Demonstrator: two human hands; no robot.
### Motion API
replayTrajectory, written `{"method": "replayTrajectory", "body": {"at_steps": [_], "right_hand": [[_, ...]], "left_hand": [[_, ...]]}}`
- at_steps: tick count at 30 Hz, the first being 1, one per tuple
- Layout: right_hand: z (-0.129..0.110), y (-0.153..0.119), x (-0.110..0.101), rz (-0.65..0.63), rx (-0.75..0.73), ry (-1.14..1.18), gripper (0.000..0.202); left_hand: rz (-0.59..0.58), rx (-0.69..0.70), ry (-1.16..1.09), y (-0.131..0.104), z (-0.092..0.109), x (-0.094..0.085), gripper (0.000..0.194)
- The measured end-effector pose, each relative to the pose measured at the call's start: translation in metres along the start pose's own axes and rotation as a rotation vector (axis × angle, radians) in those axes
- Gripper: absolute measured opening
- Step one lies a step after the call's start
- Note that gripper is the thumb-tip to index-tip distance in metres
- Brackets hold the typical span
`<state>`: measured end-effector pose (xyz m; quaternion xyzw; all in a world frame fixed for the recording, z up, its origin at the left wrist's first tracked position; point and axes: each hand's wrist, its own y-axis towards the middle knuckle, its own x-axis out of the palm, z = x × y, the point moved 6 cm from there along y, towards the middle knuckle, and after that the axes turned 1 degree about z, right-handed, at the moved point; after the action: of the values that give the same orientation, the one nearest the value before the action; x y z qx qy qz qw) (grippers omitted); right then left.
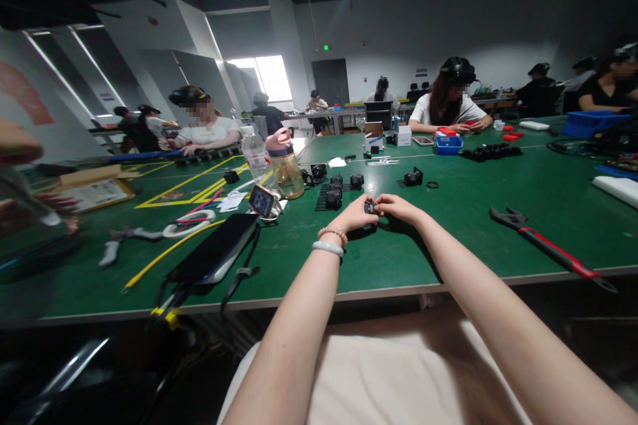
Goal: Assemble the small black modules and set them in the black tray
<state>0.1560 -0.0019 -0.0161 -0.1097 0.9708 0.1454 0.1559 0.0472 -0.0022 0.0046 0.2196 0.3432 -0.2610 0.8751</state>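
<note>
A small black part point(369, 208) is held just above the green table point(393, 255). My left hand point(353, 213) is closed around it, with its thumb side toward the right. From the other side, my right hand point(399, 206) pinches the part's edge with its fingertips, which hide some of it. The part is too small for me to name its kind. Just beyond my left hand lie several black parts on a comb-like black piece point(326, 198). Farther right are another black part point(413, 176) and a small black ring point(432, 184).
An adjustable wrench point(548, 246) lies to the right. Left stand a pink-lidded bottle point(286, 169), a clear bottle point(255, 153) and a small screen device point(261, 200). Nearer are a black phone-like slab point(216, 249) and a yellow cable point(167, 255). Co-workers sit around the tables.
</note>
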Motion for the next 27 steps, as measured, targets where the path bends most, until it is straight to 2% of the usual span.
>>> {"method": "replayTrajectory", "body": {"at_steps": [27], "right_hand": [[0.0008, -0.0009, -0.0002, 0.033, 0.04, -0.036, 0.017]], "left_hand": [[-0.015, 0.019, -0.009, 0.0007, -0.0046, 0.0015, 0.043]]}}
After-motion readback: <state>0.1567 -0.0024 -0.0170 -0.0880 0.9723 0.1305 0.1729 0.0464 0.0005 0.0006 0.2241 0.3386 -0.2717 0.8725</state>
